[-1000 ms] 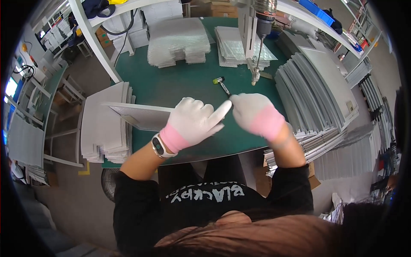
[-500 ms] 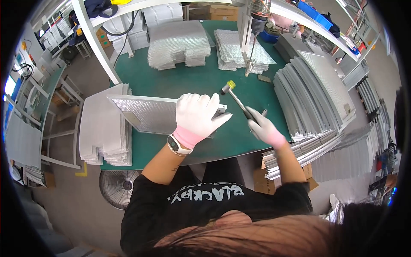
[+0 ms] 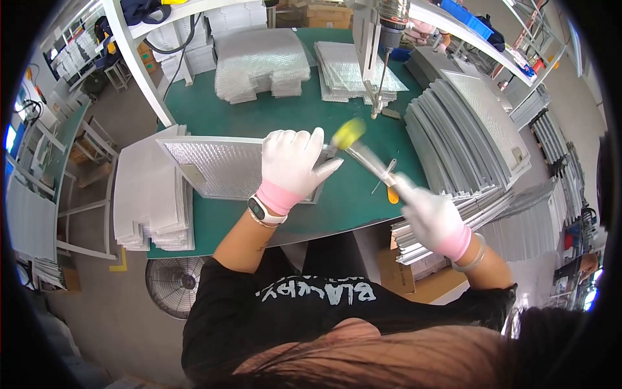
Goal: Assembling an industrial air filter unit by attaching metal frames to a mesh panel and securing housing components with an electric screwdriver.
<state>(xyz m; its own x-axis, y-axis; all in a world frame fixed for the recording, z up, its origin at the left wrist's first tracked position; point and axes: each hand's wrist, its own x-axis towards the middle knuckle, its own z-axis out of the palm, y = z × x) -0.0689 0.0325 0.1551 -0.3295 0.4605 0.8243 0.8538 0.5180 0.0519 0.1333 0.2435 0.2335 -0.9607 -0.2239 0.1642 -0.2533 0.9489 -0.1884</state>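
My left hand (image 3: 288, 162), in a white glove with a pink cuff, grips the right end of a framed silver panel (image 3: 223, 167). The panel stands tilted above the green table, its textured face toward me and a small plate near its left end. In my right hand (image 3: 434, 223), gloved alike, is a mallet with a yellow head (image 3: 350, 133). Its head, smeared by motion, is close to the panel's right end, by my left fingertips; whether they touch I cannot tell. A yellow-handled tool (image 3: 392, 194) lies on the table beside the mallet's handle.
Stacked silvery sheets (image 3: 152, 191) stand at the left, with more stacks (image 3: 259, 61) at the back of the green table (image 3: 194, 104). Many grey panels (image 3: 453, 139) lean at the right. An upright power driver (image 3: 391, 32) hangs over the back. A floor fan (image 3: 178, 285) is below left.
My right hand has moved right and toward me, while the mallet's head has come nearer the panel's end. The yellow-handled tool now shows on the table. My left hand keeps its grip.
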